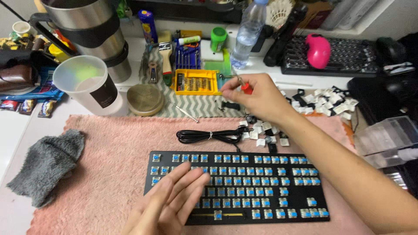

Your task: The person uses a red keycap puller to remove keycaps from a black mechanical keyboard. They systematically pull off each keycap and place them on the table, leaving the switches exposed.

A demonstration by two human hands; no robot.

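Along the left edge of the frame a grey cloth lies crumpled on the pink towel, and above it, upper left, stands a translucent measuring cup, upright, with what looks like a little pale liquid at the bottom, though I cannot tell for sure. Behind that is a steel mug with a black band. Low in the frame, left of centre, the left hand rests flat and open, fingers stretched and slightly spread, its fingertips lying on the left part of the stripped keyboard; it grips nothing. That keyboard is black, all its keycaps off so the blue switches show, and its long axis runs left to right across the towel, tilted a touch clockwise. Just above it a coiled black cable lies along the same line. Higher, centre of the frame, an open yellow bit case holds rows of small metal bits. Beside its right edge the right hand is pinched closed, thumb and forefingers together on a small red-handled screwdriver; its thin shaft seems to point left toward the case. To the right, loose white and black keycaps are heaped on the desk, more scattered near the cable. Upper right, a pink mouse sits on a second dark keyboard.
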